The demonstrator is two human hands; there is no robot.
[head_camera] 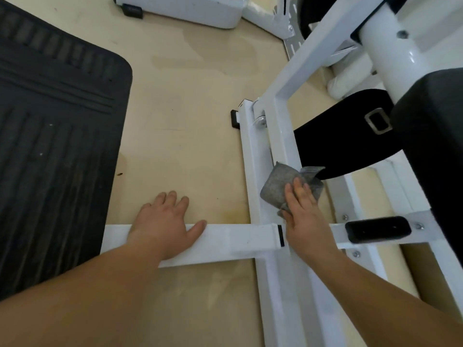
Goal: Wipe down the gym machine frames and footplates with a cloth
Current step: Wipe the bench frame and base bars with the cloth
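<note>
Gym floor, close-up: my right hand (300, 216) pressed a grey cloth (274, 187) flat onto the machine's long white frame rail (284, 144), fingers straight, not curled round it. My left hand (162, 221) lay relaxed & palm-down on the white crossbar (238, 237), thumb along the bar's top, holding nothing. A black rubber mat (50, 146) covered the floor at left. A black strap (338, 141) w/ metal buckle sat just beside the cloth.

Tan floor (188, 108) w/ blk ribbed rubber mat (50, 159) on L, wht machine frame (252, 171) on R, 2nd wht machine base (188, 8) at far side.
</note>
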